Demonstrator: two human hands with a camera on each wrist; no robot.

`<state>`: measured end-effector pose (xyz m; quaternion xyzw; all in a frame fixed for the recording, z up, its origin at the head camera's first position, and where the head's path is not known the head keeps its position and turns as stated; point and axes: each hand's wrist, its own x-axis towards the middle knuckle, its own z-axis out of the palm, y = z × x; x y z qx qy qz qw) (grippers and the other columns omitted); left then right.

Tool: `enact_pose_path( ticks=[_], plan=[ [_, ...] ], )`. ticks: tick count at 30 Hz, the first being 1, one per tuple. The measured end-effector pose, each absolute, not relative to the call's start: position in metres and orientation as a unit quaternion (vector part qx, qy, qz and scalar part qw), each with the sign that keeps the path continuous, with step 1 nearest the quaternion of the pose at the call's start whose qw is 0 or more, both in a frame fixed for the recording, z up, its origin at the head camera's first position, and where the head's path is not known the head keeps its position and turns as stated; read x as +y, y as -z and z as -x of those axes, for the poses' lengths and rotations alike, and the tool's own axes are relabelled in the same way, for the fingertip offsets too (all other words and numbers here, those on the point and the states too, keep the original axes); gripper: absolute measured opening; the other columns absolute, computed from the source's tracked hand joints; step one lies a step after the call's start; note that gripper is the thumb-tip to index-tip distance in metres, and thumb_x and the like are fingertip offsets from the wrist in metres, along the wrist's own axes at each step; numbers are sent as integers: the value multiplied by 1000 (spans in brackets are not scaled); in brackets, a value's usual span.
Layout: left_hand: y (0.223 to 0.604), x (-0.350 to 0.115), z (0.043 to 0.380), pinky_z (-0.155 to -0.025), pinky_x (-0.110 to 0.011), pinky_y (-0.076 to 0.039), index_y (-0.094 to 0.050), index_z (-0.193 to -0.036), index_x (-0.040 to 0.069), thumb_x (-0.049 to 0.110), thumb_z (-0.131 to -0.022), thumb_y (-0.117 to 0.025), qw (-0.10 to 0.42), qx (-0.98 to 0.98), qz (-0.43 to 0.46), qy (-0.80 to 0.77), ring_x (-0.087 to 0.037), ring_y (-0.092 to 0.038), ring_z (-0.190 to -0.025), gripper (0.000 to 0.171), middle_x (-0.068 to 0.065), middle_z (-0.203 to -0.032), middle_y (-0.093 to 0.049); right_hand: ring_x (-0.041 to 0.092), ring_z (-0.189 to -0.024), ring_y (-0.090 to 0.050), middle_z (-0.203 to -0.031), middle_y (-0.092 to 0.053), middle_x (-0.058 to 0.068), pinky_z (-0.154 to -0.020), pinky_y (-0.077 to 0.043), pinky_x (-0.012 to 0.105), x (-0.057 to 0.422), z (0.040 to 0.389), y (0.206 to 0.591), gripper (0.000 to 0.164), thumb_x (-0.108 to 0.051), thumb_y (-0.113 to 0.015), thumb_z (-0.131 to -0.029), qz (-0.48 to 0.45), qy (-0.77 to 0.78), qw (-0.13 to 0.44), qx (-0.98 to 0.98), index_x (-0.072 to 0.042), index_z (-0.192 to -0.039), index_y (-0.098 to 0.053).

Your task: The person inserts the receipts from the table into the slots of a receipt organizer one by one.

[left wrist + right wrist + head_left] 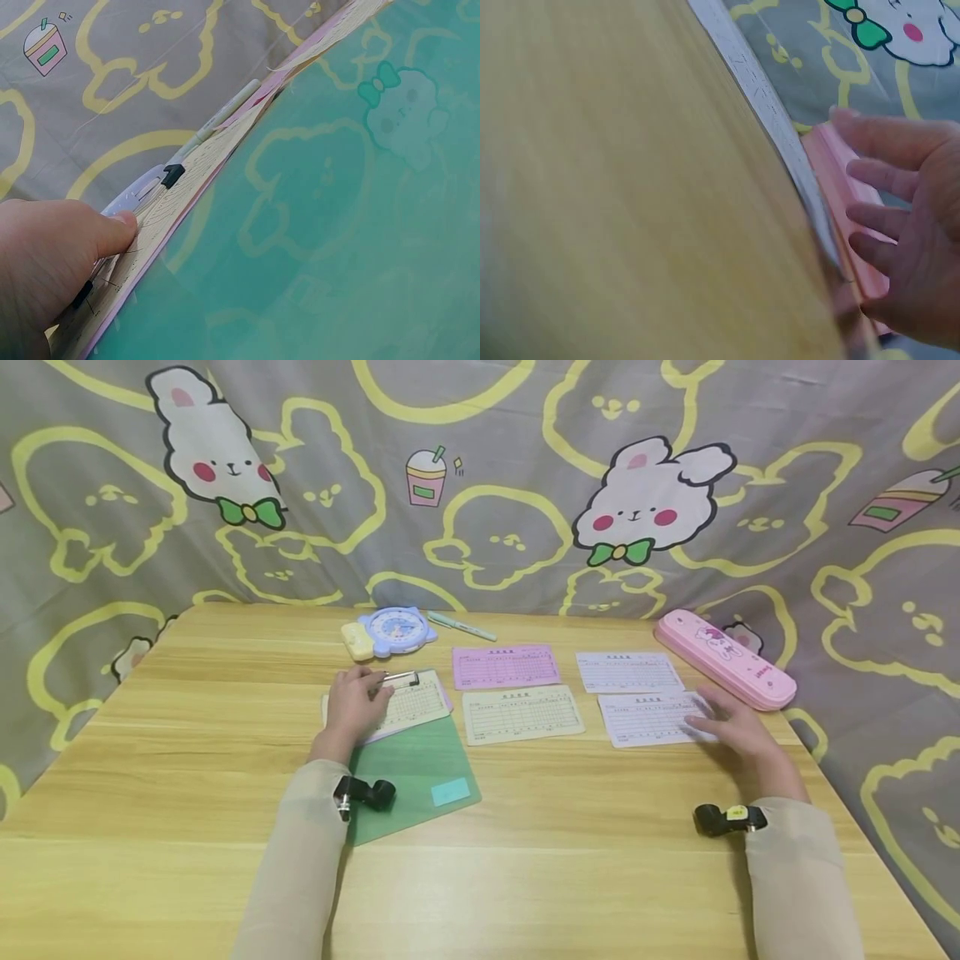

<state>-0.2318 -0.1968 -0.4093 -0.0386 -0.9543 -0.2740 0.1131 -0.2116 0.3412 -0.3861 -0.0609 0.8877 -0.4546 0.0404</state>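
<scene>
My left hand grips the metal clip at the top of a translucent green clipboard; in the left wrist view the thumb lies on the clip. Under the clip is a cream printed form, with a purple sheet edge showing beneath it. My right hand hovers with spread, slightly bent fingers at the right end of a white printed form. In the right wrist view, nothing lies between those fingers, and a pink pencil case shows behind them.
Another white form, a purple form and a second cream form lie in two rows. Behind them are a light green pen, a blue clock-like toy and a yellow block. A patterned curtain hangs along the table's back.
</scene>
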Motion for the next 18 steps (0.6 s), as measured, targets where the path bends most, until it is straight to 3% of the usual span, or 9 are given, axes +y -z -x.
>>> enact_pose_path(
  ticks=[4,11,18],
  plan=[
    [410,-197,231,-78,-42,-30,-56,-113,2,25,-85,-53,115,-954,37,276,-29,-38,-93,37,-12,-107,-47,42,-122,-10,-134,-14,30,-98,-6,46,342,214,394,75,-18,-63,-79,37,445,45,894,10,-132,-18],
    [409,-196,231,-78,-42,-30,-56,-114,3,26,-84,-54,113,-953,33,280,-28,-37,-94,37,-12,-107,-47,45,-122,0,-135,-3,30,-87,8,62,340,216,399,79,-43,-49,-83,17,285,60,956,6,-134,-13],
    [409,-196,231,-79,-42,-30,-56,-113,3,26,-84,-54,114,-952,32,281,-28,-38,-94,37,-11,-107,-47,46,-121,2,-134,-1,33,-85,5,65,338,217,400,78,-46,-46,-84,15,252,64,966,7,-133,-15]
  ],
)
